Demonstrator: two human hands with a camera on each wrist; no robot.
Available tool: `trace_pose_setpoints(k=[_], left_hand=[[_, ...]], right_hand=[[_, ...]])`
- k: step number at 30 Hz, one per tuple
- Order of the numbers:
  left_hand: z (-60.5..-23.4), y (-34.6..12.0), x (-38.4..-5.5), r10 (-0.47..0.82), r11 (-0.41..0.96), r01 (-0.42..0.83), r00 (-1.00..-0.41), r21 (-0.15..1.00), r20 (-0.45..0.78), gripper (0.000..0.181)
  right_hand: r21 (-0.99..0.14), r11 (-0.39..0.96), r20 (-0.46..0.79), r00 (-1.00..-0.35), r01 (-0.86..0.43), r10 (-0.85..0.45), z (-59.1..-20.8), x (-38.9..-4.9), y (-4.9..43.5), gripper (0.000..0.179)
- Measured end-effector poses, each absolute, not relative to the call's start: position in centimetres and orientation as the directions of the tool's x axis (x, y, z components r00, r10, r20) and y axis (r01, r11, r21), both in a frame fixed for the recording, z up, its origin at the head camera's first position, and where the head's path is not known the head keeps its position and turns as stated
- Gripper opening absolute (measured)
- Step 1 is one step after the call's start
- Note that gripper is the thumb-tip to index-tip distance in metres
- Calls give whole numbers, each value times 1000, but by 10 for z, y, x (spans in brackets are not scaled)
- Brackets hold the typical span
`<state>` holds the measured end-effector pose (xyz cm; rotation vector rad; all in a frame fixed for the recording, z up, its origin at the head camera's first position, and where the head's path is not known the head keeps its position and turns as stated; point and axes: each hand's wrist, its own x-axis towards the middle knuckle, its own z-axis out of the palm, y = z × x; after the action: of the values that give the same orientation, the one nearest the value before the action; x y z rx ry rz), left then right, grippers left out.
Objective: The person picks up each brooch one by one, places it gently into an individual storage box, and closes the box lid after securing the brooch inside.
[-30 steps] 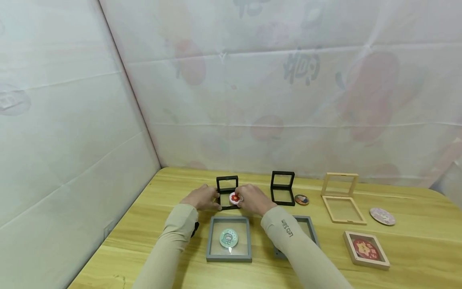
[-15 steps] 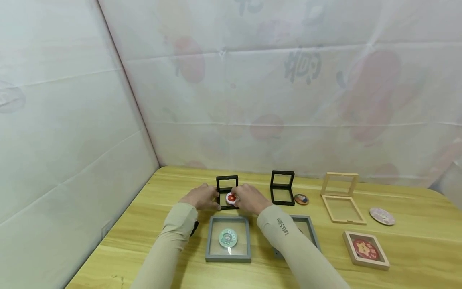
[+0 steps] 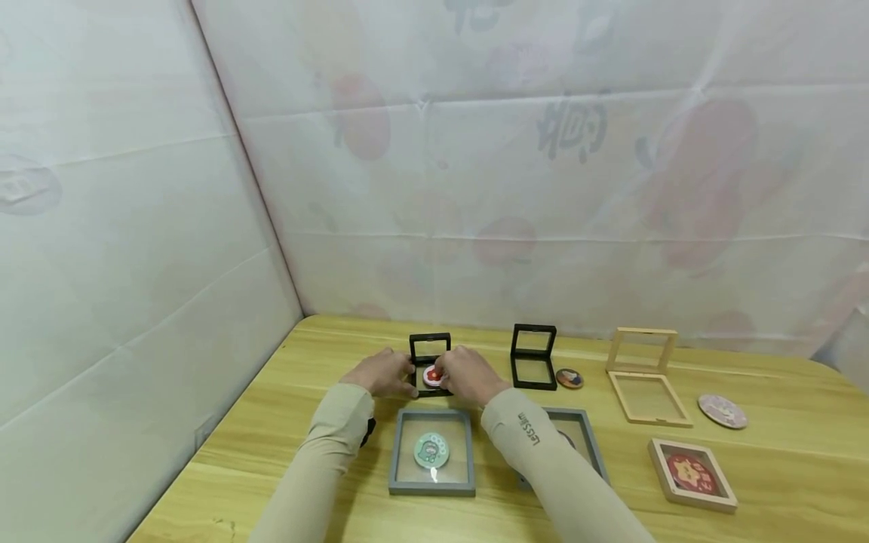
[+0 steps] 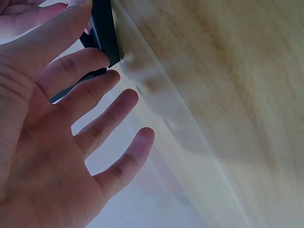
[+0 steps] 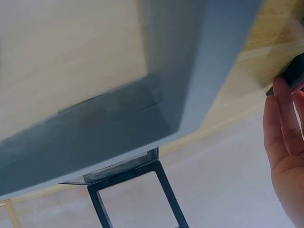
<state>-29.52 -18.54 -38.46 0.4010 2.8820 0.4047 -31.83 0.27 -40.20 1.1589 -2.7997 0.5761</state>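
My right hand (image 3: 468,375) pinches a round white badge with a red flower (image 3: 431,375) over the lower half of a small black display frame (image 3: 413,351), whose lid stands up at the back. The fingertips hide part of the badge; whether it touches the frame's film I cannot tell. At the frame's left side rests my left hand (image 3: 380,373). In the left wrist view its fingers (image 4: 114,114) are spread and nearly straight, with the thumb and index finger by the black frame's corner (image 4: 104,33). A grey frame looms close in the right wrist view (image 5: 175,71).
Nearer me lies a grey frame (image 3: 397,452) with a mint badge (image 3: 431,450); another grey frame (image 3: 592,441) is partly under my right sleeve. Rightward are a second black frame (image 3: 533,357), a dark round badge (image 3: 569,378), an unfolded wooden frame (image 3: 618,396), a purple badge (image 3: 723,411) and a shut wooden frame (image 3: 699,500).
My right hand has brought the flower badge slightly left, further over the black frame's lower half. The left hand has stayed at the frame's left side.
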Motion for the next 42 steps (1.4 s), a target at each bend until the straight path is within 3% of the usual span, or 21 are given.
trace_pose_setpoints(k=[16,26,33,36,42], left_hand=[[-388,-188,-297,325,901,261,-935,347,-140,12],[-388,-187,-297,298,902,225,-942,368,-155,20],[-385,-187,-296,321,911,263,-935,317,-148,20],[-384,-188,-295,331,909,278,-934,312,-133,24],[-384,-193,-295,314,878,248,-944,409,-101,43]], right_hand=[[-357,620,157,-700,-698,-697,-404,-318,6,24],[-287,646,167,-700,-708,-694,-403,-316,4,20],[-318,615,187,-684,-722,-705,-399,-317,10,19],[-347,627,209,-710,-697,-673,-394,-318,14,22],[-354,677,267,-763,-646,-589,-389,-323,26,14]])
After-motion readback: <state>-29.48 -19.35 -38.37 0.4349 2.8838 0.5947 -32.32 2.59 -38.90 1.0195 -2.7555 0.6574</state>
